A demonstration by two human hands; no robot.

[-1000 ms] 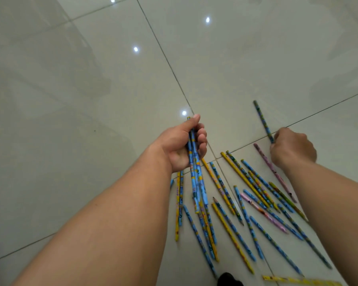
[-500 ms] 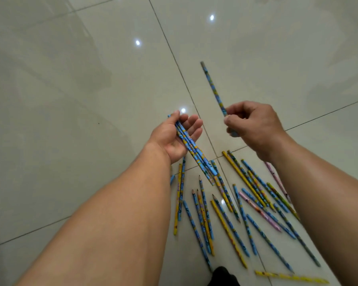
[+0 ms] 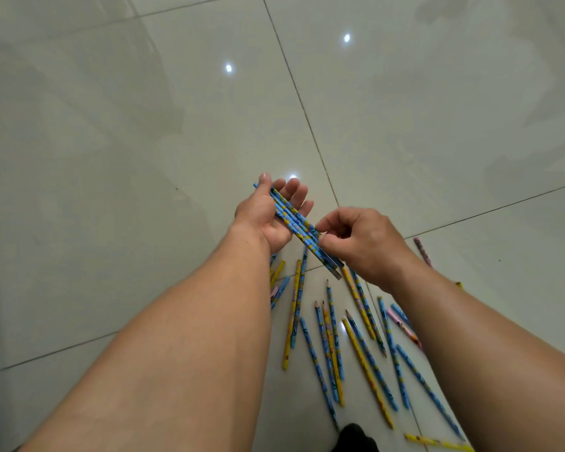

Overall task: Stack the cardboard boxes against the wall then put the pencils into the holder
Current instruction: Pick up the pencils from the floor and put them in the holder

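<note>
My left hand lies palm up above the floor, with a bundle of blue patterned pencils resting across its palm and fingers. My right hand pinches the lower part of that bundle between thumb and fingers. Several more pencils, blue, yellow and pink, lie scattered on the tile floor below and to the right of both hands. One pink pencil lies apart at the right. No holder and no cardboard boxes are in view.
The glossy pale tile floor with dark grout lines fills the view and reflects ceiling lights. A dark object shows at the bottom edge. A yellow pencil lies at the bottom right.
My right hand lifted a blue pencil from the floor at the right and brought it left to the bundle in my left hand. The left hand turned palm up, its fingers loosened.
</note>
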